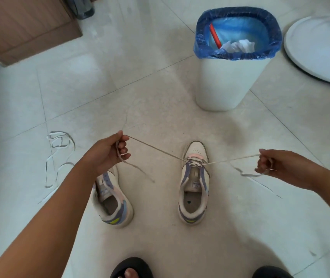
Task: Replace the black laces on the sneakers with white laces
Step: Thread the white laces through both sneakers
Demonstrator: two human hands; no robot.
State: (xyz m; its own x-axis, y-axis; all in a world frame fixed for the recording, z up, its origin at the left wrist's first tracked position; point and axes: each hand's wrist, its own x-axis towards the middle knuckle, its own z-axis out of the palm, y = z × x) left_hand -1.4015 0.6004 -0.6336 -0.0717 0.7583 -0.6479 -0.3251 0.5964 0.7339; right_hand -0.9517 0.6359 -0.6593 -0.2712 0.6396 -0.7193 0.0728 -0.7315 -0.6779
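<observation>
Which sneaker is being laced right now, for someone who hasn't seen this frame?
Start at the white bin with the blue liner. The sneaker being laced stands on the floor just below it. Unlike the other sneaker, it has a white lace pulled taut from its eyelets to both hands.

Tongue label [196,185] on sneaker: print unreadable.
</observation>
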